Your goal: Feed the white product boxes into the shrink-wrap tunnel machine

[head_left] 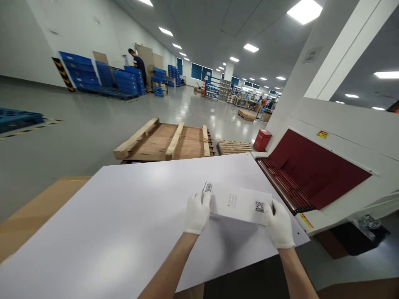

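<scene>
Two gloved hands hold a small white box [240,203] just above a large white board [124,224] that covers the near work surface. The left hand [197,212] grips the box's left end, fingers curled together around it. The right hand [279,224] clamps the right end, thumb on top. The box (printed with a barcode and a square code) sits near the board's right edge. Just right of it stands a white machine [336,137] with red rollers at its mouth. Wooden pallets [165,141] lie on the floor beyond. Far left, a person [139,66] stands by stacked blue crates [124,81].
</scene>
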Demonstrator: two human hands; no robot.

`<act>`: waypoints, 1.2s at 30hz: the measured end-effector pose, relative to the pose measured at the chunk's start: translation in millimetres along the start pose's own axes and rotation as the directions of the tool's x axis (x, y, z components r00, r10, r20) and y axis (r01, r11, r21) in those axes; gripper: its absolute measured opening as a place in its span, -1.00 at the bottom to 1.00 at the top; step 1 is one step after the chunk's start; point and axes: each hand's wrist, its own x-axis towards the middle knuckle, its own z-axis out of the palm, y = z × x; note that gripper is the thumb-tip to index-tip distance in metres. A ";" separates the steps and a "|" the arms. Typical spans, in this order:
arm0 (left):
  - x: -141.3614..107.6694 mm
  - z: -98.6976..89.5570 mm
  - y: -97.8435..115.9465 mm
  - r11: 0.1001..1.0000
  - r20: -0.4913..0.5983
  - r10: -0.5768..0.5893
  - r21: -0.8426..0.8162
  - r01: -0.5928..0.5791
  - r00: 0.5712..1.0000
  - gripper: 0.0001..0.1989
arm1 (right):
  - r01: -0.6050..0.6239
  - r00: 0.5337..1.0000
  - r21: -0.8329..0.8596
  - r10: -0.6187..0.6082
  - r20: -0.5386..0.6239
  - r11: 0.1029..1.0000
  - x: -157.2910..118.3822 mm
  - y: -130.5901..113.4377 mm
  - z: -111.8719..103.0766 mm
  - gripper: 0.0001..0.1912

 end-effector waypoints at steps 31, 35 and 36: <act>-16.6 -16.7 35.8 0.941 0.019 0.059 0.333 -0.062 0.998 -0.08 | -0.178 0.974 0.465 0.087 0.211 0.868 -10.0 17.7 16.8 0.02; 0.9 -26.7 10.4 0.989 0.105 -0.010 -0.143 0.025 0.994 -0.51 | -0.177 0.972 0.472 0.078 0.223 0.864 -8.9 23.5 17.9 -0.01; 7.2 -28.3 4.0 0.975 0.142 -0.031 -0.213 0.061 0.989 -0.58 | -0.178 0.971 0.476 0.076 0.225 0.861 -8.5 24.6 18.5 0.00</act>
